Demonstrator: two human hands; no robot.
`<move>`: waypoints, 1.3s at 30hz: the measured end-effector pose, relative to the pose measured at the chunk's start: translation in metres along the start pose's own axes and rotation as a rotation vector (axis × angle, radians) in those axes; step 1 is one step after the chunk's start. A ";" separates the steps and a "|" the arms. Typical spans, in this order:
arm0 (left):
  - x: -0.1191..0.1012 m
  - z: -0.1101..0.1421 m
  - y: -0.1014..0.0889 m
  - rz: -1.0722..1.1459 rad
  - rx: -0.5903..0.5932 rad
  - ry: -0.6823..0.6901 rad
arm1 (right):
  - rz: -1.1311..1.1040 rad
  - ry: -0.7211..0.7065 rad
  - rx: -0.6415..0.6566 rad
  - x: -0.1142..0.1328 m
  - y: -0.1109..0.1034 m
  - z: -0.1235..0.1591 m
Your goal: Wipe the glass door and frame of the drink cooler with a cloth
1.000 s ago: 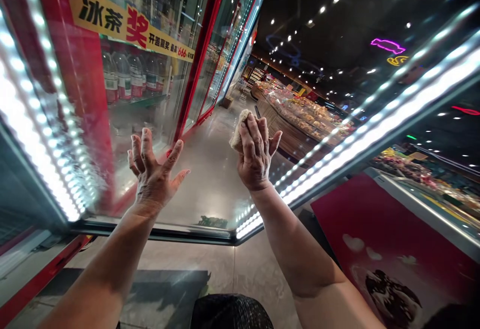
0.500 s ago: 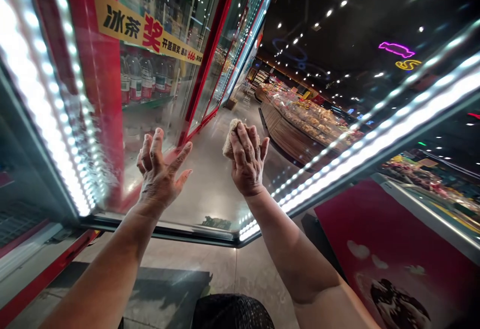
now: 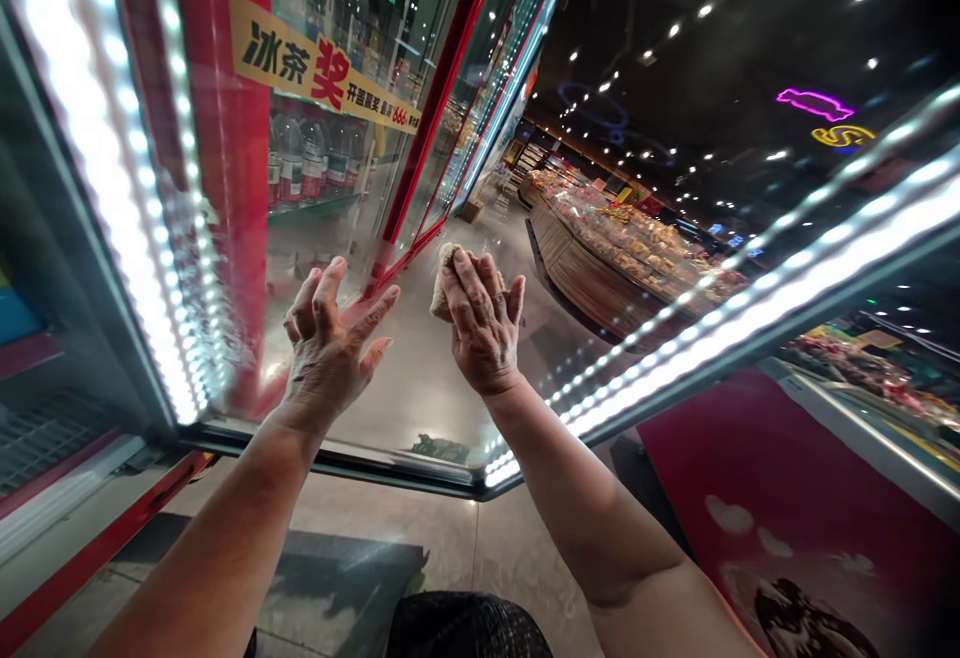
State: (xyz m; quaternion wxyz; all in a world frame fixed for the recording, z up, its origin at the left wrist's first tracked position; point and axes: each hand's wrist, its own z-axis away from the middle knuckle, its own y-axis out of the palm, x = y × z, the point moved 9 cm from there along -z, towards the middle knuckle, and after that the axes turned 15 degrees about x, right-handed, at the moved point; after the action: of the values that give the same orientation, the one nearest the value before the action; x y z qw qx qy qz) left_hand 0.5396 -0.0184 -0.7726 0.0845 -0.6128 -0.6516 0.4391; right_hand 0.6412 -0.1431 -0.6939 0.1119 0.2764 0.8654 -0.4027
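A folded beige cloth (image 3: 442, 288) lies under the fingers of my right hand (image 3: 486, 333), which presses it against a clear glass door (image 3: 420, 393). My left hand (image 3: 334, 348) is open, its fingers spread towards the same pane, left of the cloth; whether every fingertip touches the glass I cannot tell. Bright LED strips run down the door's left side (image 3: 127, 158) and its right side (image 3: 645, 338). A dark bottom frame (image 3: 390, 468) passes beyond my forearms. Whitish smears show on the glass near the left strip.
Through the pane I see a red-framed drinks cooler with bottles (image 3: 311, 163) and a yellow banner (image 3: 322, 68). Further off stands a curved wooden display counter (image 3: 577, 248) heaped with goods. At lower right is a red freezer chest (image 3: 720, 448); a wire shelf (image 3: 56, 443) shows at left.
My right hand has slid the cloth a little to the left across the glass. My left hand keeps its place on the door, while the whole view has shifted slightly.
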 end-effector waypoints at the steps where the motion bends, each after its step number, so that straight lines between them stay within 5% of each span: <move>1: 0.000 0.000 0.000 0.005 0.000 0.000 | 0.000 -0.006 0.002 0.001 -0.001 -0.003; 8: 0.011 0.002 -0.004 0.005 -0.056 -0.007 | -0.029 0.062 0.032 0.002 -0.007 -0.032; 13: 0.034 0.003 -0.010 0.039 -0.101 -0.114 | 0.012 -0.050 0.017 0.023 -0.002 -0.031; 18: 0.039 0.004 -0.012 0.084 -0.119 -0.077 | -0.012 -0.018 0.032 0.024 -0.003 -0.045; 24: 0.043 0.006 -0.015 0.048 -0.211 -0.019 | -0.004 -0.125 0.028 0.048 0.008 -0.039; 33: 0.053 0.006 -0.015 0.063 -0.184 -0.086 | -0.066 -0.073 0.053 0.048 0.003 -0.060; 39: 0.063 0.008 -0.016 0.031 -0.212 -0.163 | -0.074 -0.165 0.091 0.062 0.012 -0.054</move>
State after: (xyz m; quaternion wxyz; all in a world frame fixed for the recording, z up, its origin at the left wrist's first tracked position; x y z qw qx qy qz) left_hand 0.5079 0.0349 -0.7941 -0.0409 -0.5905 -0.6896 0.4171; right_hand 0.5987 -0.0720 -0.6925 0.1551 0.2147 0.8438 -0.4667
